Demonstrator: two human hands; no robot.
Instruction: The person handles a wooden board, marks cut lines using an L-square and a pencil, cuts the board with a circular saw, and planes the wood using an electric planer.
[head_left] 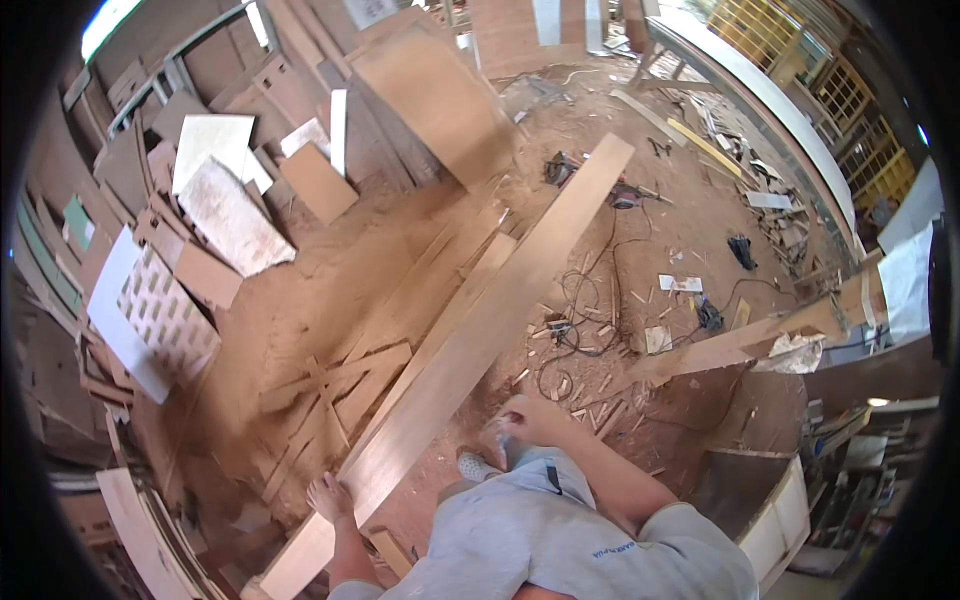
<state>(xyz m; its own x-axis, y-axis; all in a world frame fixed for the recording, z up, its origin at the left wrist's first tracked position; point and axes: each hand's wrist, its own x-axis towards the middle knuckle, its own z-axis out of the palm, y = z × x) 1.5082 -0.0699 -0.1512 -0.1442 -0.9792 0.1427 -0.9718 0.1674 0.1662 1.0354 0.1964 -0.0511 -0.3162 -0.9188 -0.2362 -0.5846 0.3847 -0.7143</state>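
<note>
A long plank (pixel 485 345) lies slantwise across the middle, from the near left to the far right, with a second, narrower board (pixel 425 365) along its left edge. To the left of these, the widest room for moving is a stretch of sawdust-covered floor (pixel 300 290), bounded on the far left by leaning boards (pixel 322 185). Nearer the planks, crossed wooden strips (pixel 350 385) take up part of that side. On the right the room is tighter: a loose cable (pixel 575 290) and many offcuts lie beside the plank, with a slanting beam (pixel 725 345) beyond them. A long white-topped table (pixel 775 95) edges the far right, and a wooden box (pixel 785 530) stands at the near right.

The left hand (pixel 330 498) reaches down to the plank's near part, at its left edge, its fingers somewhat spread and touching the wood rather than wrapped round it. The right arm bends inward across the body; the right hand (pixel 515 418) is by the person's leg, just right of the plank and apart from it, with its fingers loosely curled. Whether they have hold of anything cannot be told.

The plank's near end runs to the bottom of the view. Its far part partly hides dark tools (pixel 557 170) on the floor. The left palm is out of sight, and the dark round border cuts off the outer boards.
</note>
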